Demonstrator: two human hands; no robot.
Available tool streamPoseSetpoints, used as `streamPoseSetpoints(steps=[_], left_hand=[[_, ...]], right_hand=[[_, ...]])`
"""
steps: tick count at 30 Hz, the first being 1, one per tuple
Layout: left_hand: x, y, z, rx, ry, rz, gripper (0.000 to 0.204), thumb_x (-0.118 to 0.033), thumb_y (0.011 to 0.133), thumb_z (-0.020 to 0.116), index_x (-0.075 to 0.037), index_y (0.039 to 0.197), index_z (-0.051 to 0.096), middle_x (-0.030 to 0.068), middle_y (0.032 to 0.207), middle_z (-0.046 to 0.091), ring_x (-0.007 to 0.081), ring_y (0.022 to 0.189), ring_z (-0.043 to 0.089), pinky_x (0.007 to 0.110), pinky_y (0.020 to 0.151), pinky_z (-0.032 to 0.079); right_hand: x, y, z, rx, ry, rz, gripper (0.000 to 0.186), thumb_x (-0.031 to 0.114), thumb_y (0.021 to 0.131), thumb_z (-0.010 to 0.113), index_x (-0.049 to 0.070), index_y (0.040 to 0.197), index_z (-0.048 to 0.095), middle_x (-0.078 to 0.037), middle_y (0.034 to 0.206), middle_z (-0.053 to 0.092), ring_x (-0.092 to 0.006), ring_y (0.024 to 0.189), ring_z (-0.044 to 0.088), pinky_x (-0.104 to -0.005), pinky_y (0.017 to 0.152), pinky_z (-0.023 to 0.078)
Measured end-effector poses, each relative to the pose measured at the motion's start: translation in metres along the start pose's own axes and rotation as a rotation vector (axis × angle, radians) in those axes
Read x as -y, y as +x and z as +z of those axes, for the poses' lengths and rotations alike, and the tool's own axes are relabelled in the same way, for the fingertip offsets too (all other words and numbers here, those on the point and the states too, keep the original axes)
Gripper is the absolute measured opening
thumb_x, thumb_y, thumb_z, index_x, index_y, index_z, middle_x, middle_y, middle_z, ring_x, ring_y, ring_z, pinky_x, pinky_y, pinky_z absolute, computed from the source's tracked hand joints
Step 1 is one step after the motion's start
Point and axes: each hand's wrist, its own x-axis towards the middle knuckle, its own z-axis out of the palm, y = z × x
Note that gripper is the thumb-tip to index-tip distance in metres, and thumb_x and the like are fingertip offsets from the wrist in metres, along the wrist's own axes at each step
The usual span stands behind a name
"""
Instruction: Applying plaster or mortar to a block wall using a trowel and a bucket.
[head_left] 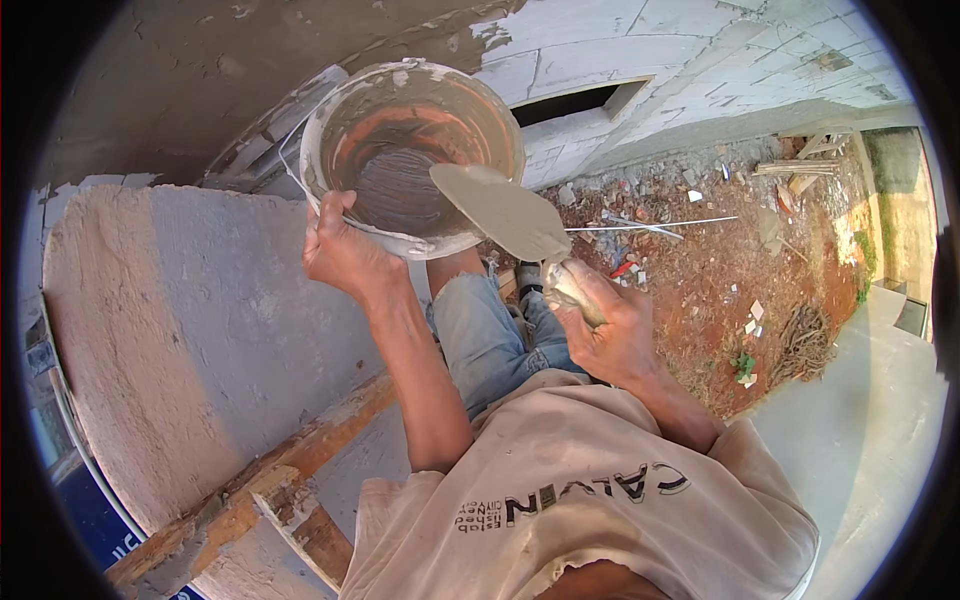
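Observation:
My left hand (350,252) grips the near left rim of a round bucket (512,125), tilted so that its inside faces me. Grey mortar (395,185) coats the bottom and walls, with orange plastic showing through in places. A thin wire handle hangs at the bucket's left side. In my right hand (610,325) is a trowel (510,210), the fingers wrapped round its mortar-smeared handle. Its broad blade is covered in grey mortar and overlaps the bucket's near right rim, with the tip over the opening.
Beyond the bucket rises a block wall (590,45), partly coated with wet mortar at left, with a dark rectangular opening. A grey slab (230,310) and rough wooden beams (290,455) are at left. Far below right lies reddish ground (690,290) strewn with debris, sticks and white strips.

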Motion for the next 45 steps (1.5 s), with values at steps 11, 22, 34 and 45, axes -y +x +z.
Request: streamPoseSetpoints(steps=[11,22,34,45], left_hand=[[-0.014,0.003,-0.003,-0.008,0.025,-0.041,0.028,0.003,0.073,0.065,0.011,0.1,0.071,0.0182,0.104,0.07,0.0299,0.091,0.071,0.042,0.079,0.06],[-0.038,0.015,-0.038,0.235,0.019,-0.343,0.046,-0.003,0.073,0.065,0.012,0.116,0.067,0.0219,0.111,0.072,0.0332,0.098,0.073,0.044,0.089,0.062],[-0.027,0.004,-0.098,0.094,0.022,-0.341,0.04,-0.004,0.075,0.061,0.011,0.112,0.068,0.0211,0.106,0.073,0.0318,0.091,0.073,0.043,0.086,0.063],[-0.037,-0.033,-0.164,-0.108,0.049,-0.304,0.025,-0.003,0.076,0.061,0.007,0.098,0.07,0.017,0.101,0.072,0.0269,0.087,0.072,0.04,0.082,0.062]], right_hand=[[-0.022,-0.012,0.002,0.105,-0.072,0.048,0.046,0.014,0.086,0.076,0.001,0.129,0.069,-0.022,0.101,0.078,-0.0402,0.084,0.076,-0.0455,0.074,0.061],[-0.049,0.067,-0.055,0.075,-0.204,0.032,0.043,0.018,0.089,0.076,0.0,0.128,0.072,-0.024,0.099,0.078,-0.0415,0.088,0.076,-0.0455,0.082,0.06],[-0.034,0.183,-0.068,-0.056,-0.123,-0.241,0.033,0.018,0.09,0.081,0.005,0.118,0.069,-0.016,0.081,0.072,-0.0324,0.072,0.071,-0.0409,0.068,0.055],[-0.038,0.295,0.062,0.239,-0.343,-0.225,0.031,0.033,0.092,0.072,0.01,0.114,0.074,-0.02,0.097,0.076,-0.0422,0.095,0.072,-0.0504,0.086,0.055]])
